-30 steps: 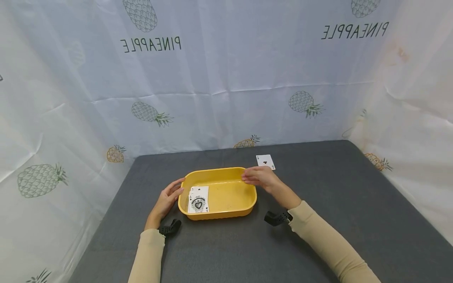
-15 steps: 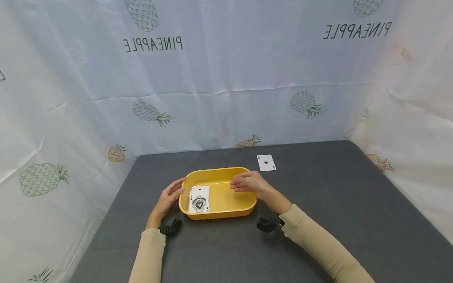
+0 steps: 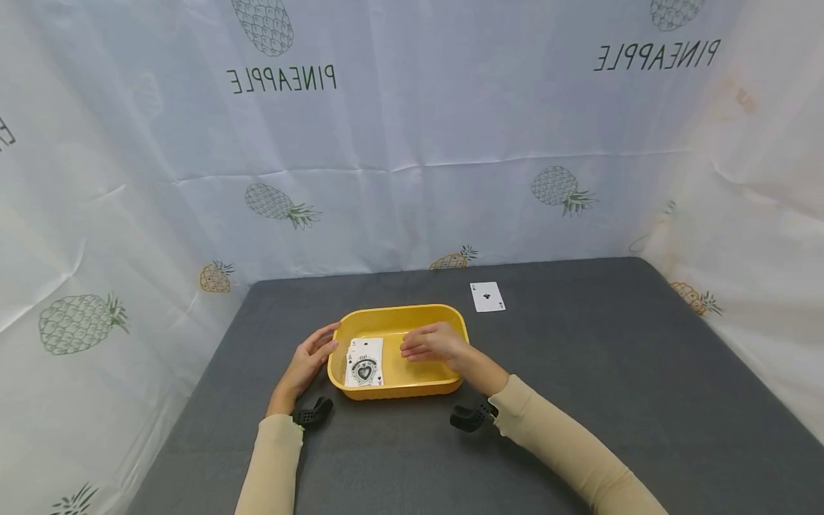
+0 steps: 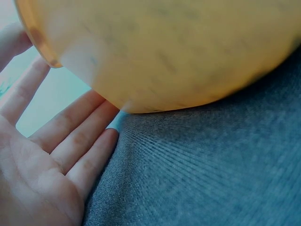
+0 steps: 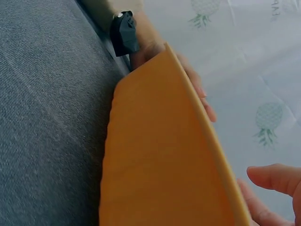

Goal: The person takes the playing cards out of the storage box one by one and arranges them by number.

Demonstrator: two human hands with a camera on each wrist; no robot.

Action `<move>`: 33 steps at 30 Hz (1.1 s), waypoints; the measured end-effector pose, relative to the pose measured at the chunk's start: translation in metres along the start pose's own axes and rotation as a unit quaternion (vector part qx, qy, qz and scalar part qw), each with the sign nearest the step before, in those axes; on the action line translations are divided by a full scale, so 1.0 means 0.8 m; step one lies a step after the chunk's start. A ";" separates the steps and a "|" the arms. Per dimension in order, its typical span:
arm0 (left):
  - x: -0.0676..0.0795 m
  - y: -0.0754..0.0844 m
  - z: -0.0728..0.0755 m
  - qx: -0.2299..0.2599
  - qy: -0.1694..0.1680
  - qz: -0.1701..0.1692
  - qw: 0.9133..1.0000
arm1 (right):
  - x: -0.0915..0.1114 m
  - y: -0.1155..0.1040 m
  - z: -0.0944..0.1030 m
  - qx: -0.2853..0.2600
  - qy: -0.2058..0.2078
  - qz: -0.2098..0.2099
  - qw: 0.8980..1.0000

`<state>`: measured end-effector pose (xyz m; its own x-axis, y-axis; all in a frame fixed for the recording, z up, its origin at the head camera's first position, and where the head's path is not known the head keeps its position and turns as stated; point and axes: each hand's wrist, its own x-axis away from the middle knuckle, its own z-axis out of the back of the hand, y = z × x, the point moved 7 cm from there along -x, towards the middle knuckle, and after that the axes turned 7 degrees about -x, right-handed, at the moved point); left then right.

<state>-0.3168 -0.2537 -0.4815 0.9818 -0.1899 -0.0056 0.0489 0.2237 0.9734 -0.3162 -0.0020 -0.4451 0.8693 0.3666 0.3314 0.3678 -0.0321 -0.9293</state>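
A yellow oblong tray [image 3: 405,391] rests on the table between the hands. Playing cards [image 3: 365,363] overlap face up in its left end; a large ornate spade shows on the top one. The left hand [image 3: 305,363] lies at the tray's left end, fingertips right at the rim. In the left wrist view that hand's fingers [image 4: 77,136] are stretched out along the tray's outer wall. Over the tray's right half hovers the right hand [image 3: 438,342], palm side left. In the right wrist view its thumb [image 5: 273,176] stands apart from the fingers, nothing held between them.
Behind the tray, to the right, a single playing card [image 3: 488,297] with a club lies face up on the dark grey table [image 3: 579,343]. White pineapple-print curtains [image 3: 399,214] hang along the back and both sides. Each wrist wears a black camera [image 3: 473,415].
The right hand has moved left from the tray's right rim to over its interior, uncovering the single card behind. The left hand stays at the tray's left end.
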 end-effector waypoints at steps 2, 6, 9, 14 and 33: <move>0.000 0.001 0.000 -0.002 0.000 -0.001 1.000 | -0.002 0.005 -0.004 0.000 0.004 -0.011 1.000; 0.000 0.001 0.000 -0.005 0.000 0.000 1.000 | -0.007 0.015 -0.011 0.002 0.010 -0.036 0.999; 0.000 0.000 0.000 -0.006 0.000 0.002 1.000 | -0.011 0.022 -0.017 0.001 0.010 -0.059 0.998; 0.000 0.001 -0.001 -0.007 0.001 0.004 1.000 | -0.014 0.031 -0.028 0.009 0.011 -0.089 0.996; 0.001 0.002 -0.001 -0.013 -0.003 0.010 1.000 | -0.018 0.046 -0.053 -0.026 0.051 -0.133 0.989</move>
<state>-0.3159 -0.2528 -0.4804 0.9817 -0.1899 0.0152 0.0340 0.2532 0.9668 -0.3011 -0.0477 -0.4776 0.7671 0.2735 0.5803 0.6024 0.0042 -0.7982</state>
